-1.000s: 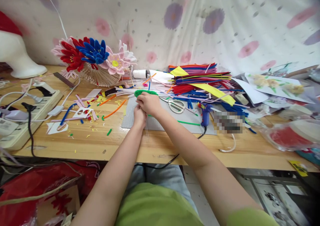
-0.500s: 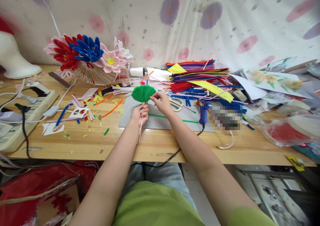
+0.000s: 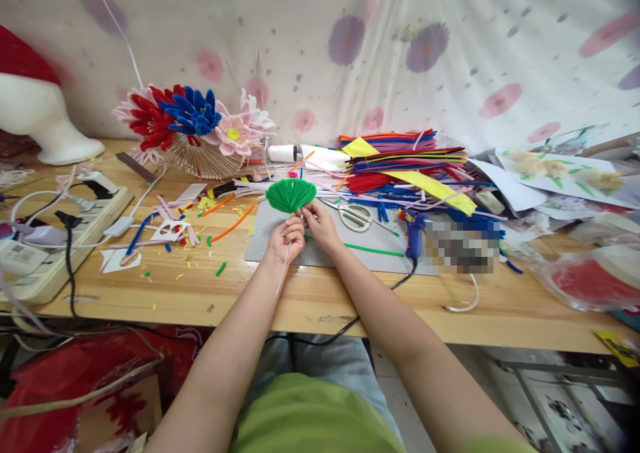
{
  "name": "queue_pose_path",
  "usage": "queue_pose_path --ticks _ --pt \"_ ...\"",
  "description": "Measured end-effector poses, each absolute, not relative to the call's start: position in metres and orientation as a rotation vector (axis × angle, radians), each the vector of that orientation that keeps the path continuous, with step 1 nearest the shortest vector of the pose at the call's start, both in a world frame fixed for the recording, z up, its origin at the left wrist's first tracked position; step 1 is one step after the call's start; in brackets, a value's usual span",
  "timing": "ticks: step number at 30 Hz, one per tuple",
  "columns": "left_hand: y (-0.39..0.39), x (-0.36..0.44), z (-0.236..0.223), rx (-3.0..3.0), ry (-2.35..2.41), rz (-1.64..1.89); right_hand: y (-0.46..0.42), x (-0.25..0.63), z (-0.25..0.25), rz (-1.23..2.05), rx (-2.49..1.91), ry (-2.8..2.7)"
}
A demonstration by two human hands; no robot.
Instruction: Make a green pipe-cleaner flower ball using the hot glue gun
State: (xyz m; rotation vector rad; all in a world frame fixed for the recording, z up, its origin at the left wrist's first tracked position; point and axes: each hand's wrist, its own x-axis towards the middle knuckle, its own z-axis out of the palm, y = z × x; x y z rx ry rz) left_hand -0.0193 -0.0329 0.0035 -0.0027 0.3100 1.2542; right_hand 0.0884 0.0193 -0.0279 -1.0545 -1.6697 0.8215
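Note:
A green fan-shaped leaf of pipe cleaners is held up over the grey mat. My left hand is closed around its base, and thin pale wire stems trail out below the fingers. Against the lower right of the leaf, my right hand pinches at the base, its fingertips close to those of the left; exactly what lies between them is partly hidden. On the grey mat behind the right wrist lies a long green pipe cleaner.
White-handled scissors and a blue glue gun lie to the right. Bundled pipe cleaners are piled behind. Pipe-cleaner flowers stand at back left, near a power strip. Scraps litter the left.
My right hand has slid from the leaf's right edge down to its base, beside my left fingers. The leaf now looks flatter and tipped. The camera view has shifted slightly.

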Motion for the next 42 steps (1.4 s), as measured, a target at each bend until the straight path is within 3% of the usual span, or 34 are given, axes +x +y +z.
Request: queue_pose_path --ticks 5,12,19,30,35,42 --pt "-0.034 -0.018 0.003 0.213 0.508 1.313 0.016 0.082 -0.028 0.927 -1.092 -1.636" --pt "-0.037 -0.015 0.006 0.255 0.528 1.327 0.015 0.081 -0.026 0.786 -1.130 -1.655" --pt "-0.037 -0.017 0.012 0.176 0.481 1.224 0.019 0.093 -0.028 1.002 -1.092 -1.568" --pt "-0.035 0.001 0.006 0.534 1.029 1.334 0.017 0.128 -0.001 0.453 -1.019 -1.631" --pt "-0.028 0.004 -0.004 0.732 1.179 1.339 0.017 0.133 0.012 0.604 -1.010 -1.915" --pt "-0.023 -0.002 -0.017 1.129 1.366 1.319 0.022 0.130 0.010 0.796 -1.028 -1.871"
